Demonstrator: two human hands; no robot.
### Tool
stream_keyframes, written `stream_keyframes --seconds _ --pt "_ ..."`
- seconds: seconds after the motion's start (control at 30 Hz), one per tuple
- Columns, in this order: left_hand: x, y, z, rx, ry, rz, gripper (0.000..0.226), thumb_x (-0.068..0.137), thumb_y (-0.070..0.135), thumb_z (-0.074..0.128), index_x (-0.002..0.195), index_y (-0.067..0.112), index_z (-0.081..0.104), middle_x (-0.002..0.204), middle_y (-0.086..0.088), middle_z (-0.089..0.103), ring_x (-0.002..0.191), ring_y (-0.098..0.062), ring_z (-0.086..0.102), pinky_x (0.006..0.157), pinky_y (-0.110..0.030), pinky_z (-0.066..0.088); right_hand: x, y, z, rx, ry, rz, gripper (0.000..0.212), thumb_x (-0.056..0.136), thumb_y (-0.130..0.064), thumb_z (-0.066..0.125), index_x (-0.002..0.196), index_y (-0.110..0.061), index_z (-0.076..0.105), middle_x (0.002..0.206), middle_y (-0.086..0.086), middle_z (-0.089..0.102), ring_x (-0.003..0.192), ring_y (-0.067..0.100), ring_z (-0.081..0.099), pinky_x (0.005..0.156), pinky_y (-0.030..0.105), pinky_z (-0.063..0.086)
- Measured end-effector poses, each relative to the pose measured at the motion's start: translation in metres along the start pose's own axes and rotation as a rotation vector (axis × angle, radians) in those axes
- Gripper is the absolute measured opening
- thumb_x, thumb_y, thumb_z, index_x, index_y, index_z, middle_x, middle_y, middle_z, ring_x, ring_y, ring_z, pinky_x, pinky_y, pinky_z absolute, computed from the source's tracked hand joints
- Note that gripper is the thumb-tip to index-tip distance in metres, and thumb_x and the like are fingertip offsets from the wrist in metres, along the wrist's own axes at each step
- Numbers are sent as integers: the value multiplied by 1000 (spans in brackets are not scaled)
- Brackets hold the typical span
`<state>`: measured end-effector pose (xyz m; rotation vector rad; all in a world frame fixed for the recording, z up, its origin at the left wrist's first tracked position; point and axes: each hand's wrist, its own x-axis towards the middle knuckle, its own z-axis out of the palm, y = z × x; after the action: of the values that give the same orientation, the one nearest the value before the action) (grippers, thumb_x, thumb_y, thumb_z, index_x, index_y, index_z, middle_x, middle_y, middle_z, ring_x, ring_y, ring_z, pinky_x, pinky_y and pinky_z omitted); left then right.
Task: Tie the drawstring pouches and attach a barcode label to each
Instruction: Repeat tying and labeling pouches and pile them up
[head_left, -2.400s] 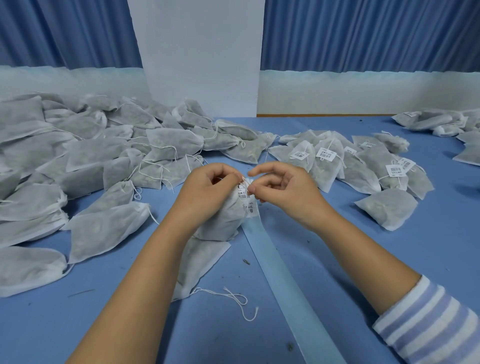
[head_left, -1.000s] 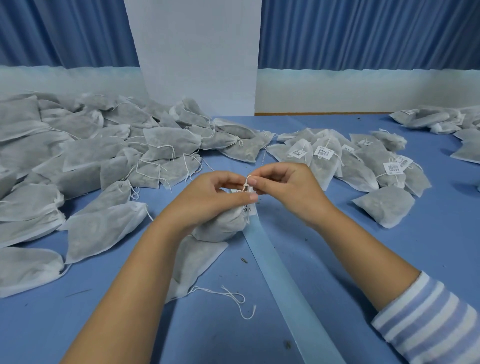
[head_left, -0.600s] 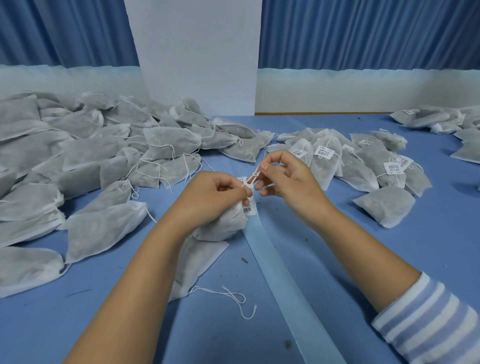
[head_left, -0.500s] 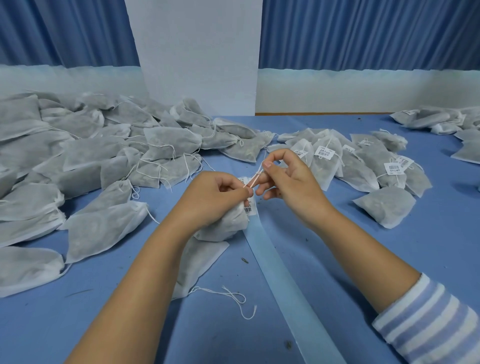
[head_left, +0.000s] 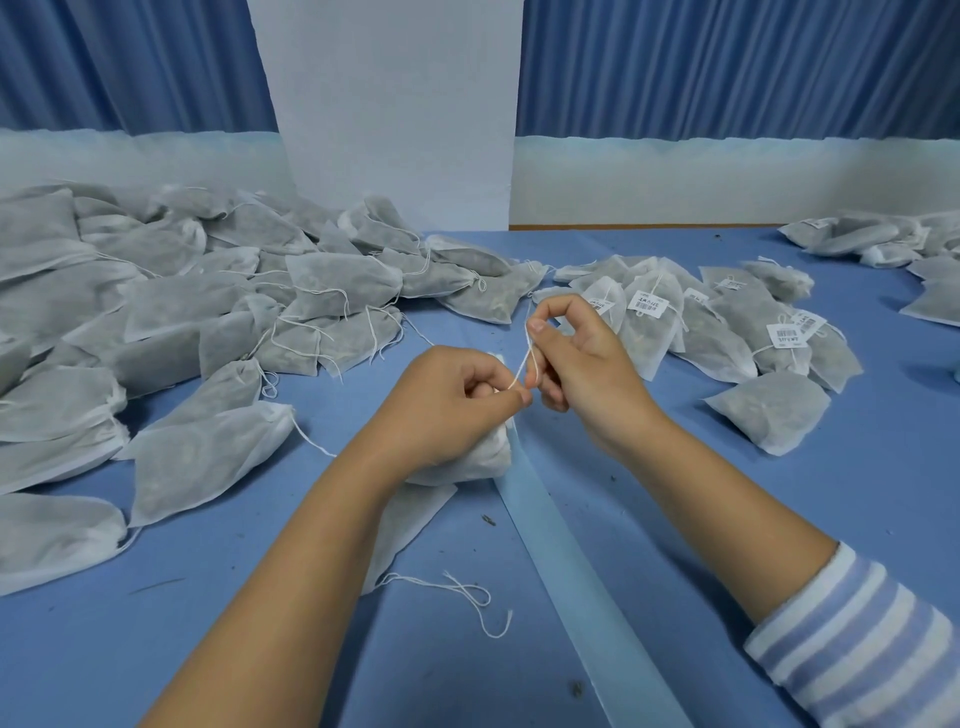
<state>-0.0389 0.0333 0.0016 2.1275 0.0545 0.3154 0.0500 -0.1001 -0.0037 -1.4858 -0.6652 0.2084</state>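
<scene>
At the centre of the blue table (head_left: 675, 519), the left hand (head_left: 447, 400) is gripping the gathered neck of a white pouch (head_left: 483, 457), fingers curled tight. The pouch body is bulging out just below that fist and sitting on the table. The right hand (head_left: 582, 374) is pinching the drawstring (head_left: 522, 364) between thumb and forefinger. The string is running taut from the left fingertips up to the pinch. Untied pouches (head_left: 182, 312) are lying heaped to the left, labelled pouches (head_left: 727, 332) behind the right hand.
</scene>
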Motion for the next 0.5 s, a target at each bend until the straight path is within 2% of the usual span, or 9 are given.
stream_keyframes --seconds 0.17,0.23,0.3,0.33,0.37,0.43,0.5 --pt "1 1 0 26 -24 31 35 87 20 74 56 32 63 45 13 35 46 -3 34 49 -13 28 1 0 1 5 -9 9 16 102 -19 48 87 -25 50 48 -4 48 39 10 33 40 18 28" --pt "0 0 2 28 -16 42 29 88 22 74 60 30 67 49 10 43 50 -3 37 53 -16 32 1 0 -1 7 -12 -1 15 101 -19 50 88 -25 51 48 -4 47 39 11 34 40 19 30" --pt "-1 0 2 -22 -29 40 17 88 25 74 71 26 73 61 -7 58 58 -7 46 61 -21 38 2 -2 -2 7 -18 -30 11 101 -19 50 91 -23 50 50 -3 51 40 12 40 41 21 36" --pt "-2 0 1 -70 -54 31 9 86 27 76 77 26 74 68 -10 62 62 -8 49 64 -21 40 2 -3 -3 20 -16 -42 10 101 -18 50 92 -21 50 52 -3 54 42 12 44 43 22 40" --pt "-2 0 -2 -104 -89 19 6 82 32 79 83 27 75 72 -8 64 66 -8 51 67 -20 41 2 -4 -3 44 -8 -50 10 102 -17 49 92 -20 49 53 -2 56 43 13 48 45 22 43" --pt "-3 -3 -8 -109 -168 -8 28 71 39 86 94 29 74 83 4 68 75 -5 59 73 -16 45 3 -4 -5 95 18 -55 9 102 -14 48 93 -18 49 56 0 60 45 13 52 48 24 48" --pt "-4 -6 -12 -115 -203 -39 36 68 34 89 98 30 71 92 14 71 84 0 65 78 -13 48 3 -5 -6 117 43 -56 9 102 -14 47 94 -17 48 58 0 61 47 13 52 49 24 48"
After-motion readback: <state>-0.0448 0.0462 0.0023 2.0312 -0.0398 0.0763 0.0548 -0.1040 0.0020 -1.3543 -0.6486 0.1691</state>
